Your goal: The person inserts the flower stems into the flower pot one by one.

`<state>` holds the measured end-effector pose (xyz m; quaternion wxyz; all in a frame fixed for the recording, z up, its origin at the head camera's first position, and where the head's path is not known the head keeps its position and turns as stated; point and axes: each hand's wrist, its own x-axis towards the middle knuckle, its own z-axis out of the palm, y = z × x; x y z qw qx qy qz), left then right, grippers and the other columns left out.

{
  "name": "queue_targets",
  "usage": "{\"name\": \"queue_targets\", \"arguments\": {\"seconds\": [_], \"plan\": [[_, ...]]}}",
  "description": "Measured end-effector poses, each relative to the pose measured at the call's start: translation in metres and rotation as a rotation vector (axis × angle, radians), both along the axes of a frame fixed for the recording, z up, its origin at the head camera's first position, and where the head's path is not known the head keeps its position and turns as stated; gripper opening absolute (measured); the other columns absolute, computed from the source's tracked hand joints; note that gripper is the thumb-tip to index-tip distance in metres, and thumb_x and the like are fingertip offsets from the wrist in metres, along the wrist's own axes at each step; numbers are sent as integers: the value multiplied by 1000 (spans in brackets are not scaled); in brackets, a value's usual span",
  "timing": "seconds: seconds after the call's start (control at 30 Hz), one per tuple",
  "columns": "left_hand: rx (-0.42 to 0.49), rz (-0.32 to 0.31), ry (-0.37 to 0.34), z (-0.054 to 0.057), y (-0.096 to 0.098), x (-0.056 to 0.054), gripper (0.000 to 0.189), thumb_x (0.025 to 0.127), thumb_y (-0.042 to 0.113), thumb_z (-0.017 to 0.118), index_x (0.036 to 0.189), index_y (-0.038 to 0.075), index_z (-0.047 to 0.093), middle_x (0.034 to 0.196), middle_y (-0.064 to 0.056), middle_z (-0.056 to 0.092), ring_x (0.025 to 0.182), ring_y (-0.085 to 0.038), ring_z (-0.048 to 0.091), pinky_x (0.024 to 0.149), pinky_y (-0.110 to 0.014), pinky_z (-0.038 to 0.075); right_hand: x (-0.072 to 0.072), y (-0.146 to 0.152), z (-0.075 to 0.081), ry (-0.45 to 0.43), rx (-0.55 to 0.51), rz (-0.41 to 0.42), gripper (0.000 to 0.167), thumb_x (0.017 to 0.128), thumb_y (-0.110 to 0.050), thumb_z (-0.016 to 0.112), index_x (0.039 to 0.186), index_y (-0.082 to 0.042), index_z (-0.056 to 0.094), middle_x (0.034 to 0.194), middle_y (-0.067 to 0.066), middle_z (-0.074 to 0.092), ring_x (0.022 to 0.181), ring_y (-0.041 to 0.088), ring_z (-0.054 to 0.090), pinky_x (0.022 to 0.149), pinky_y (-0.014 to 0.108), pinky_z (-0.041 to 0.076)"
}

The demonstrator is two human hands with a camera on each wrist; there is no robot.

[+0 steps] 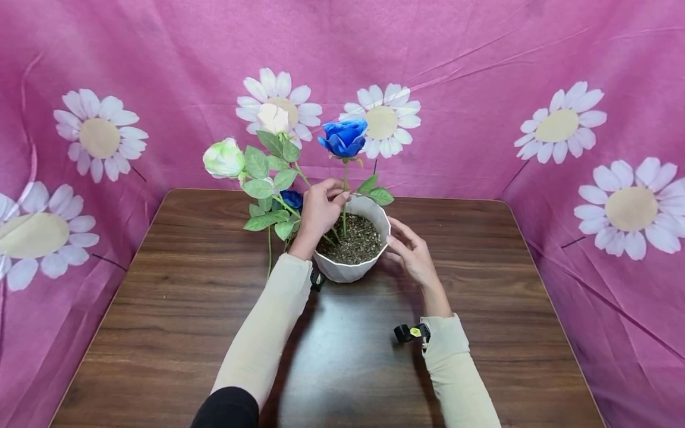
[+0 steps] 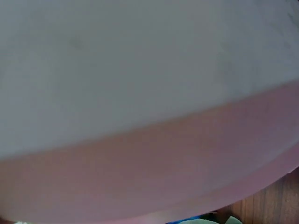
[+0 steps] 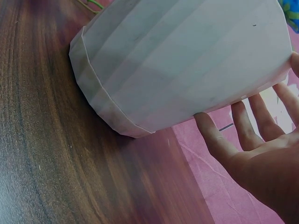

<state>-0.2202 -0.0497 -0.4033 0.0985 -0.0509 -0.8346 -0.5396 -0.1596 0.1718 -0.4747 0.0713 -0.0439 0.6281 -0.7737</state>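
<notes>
A white faceted pot (image 1: 348, 272) of dark soil (image 1: 361, 235) stands on the table. My left hand (image 1: 317, 213) is over its left rim, fingertips pinching the stem of an upright blue rose (image 1: 344, 138), which stands in the soil. Against the pot's right outer wall rest the fingers of my right hand (image 1: 414, 252), fairly straight; the right wrist view shows the fingertips along the pot wall (image 3: 187, 60). A pale white rose (image 1: 273, 119) and a green-white rose (image 1: 223, 159) lean left from the pot. Sleeve and skin fill most of the left wrist view.
Behind the leaves, left of the pot, is another blue bloom (image 1: 292, 198), with a green stem (image 1: 270, 252) beside the pot. The brown wooden table (image 1: 176, 333) is bounded by a pink cloth (image 1: 455, 47) with printed daisies at the back and sides.
</notes>
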Motion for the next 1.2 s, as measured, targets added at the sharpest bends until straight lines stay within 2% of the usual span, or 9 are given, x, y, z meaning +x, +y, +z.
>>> {"name": "queue_targets", "arguments": {"seconds": [0.27,0.37,0.53,0.6,0.7,0.8,1.0,1.1,1.2], "plan": [[-72,-43,4,7,0,5,23,95,9,71,117,3,74,112,-10,75,103,-22,72,87,-31,60,0,-2,-1,-3,-20,8,54,100,3,53,152,5,37,142,31,44,109,19,63,88,35,62],[-115,-48,-1,8,-1,8,28,96,10,70,123,4,72,117,-12,73,104,-24,72,87,-34,60,1,-3,0,1,-25,2,54,100,3,53,152,6,37,142,31,44,108,19,63,88,35,62],[-213,-53,-73,15,-4,16,38,98,16,67,135,8,66,124,-12,70,113,-26,68,94,-38,57,2,-3,1,0,-33,-2,53,100,4,53,151,6,38,143,31,44,108,19,63,87,34,62],[-238,-76,-103,18,-7,20,42,99,17,66,140,8,62,125,-12,69,115,-25,66,96,-39,56,2,-3,1,2,-30,-2,53,100,4,53,151,6,38,144,31,44,108,18,63,88,34,62],[-225,-134,-126,18,-11,26,45,100,16,65,143,8,58,126,-12,69,113,-24,68,93,-37,58,2,-3,1,9,-25,-4,53,100,4,53,151,6,38,143,32,43,108,19,63,87,33,62],[-166,-192,-123,15,-18,30,45,100,13,65,144,5,57,130,-13,67,115,-26,67,94,-36,59,2,-2,1,4,-16,-5,53,100,3,54,151,6,39,143,32,44,108,19,63,87,33,62],[34,-318,-126,4,-31,34,45,100,6,62,143,-4,53,136,-17,63,121,-32,63,105,-34,52,1,-2,1,-5,4,-3,53,100,2,54,151,5,39,141,30,47,107,18,63,89,36,62],[219,-354,-159,0,-35,35,45,100,2,61,143,-7,51,137,-24,59,121,-39,61,103,-34,54,2,-2,2,-5,3,-8,53,100,2,54,151,4,40,140,29,48,108,19,63,92,44,60],[449,-379,-197,-3,-42,37,44,100,-4,59,142,-10,49,137,-32,55,121,-48,58,100,-38,56,2,-2,3,-6,-1,-10,53,100,1,54,151,3,41,140,28,48,108,19,63,94,49,59]]}}
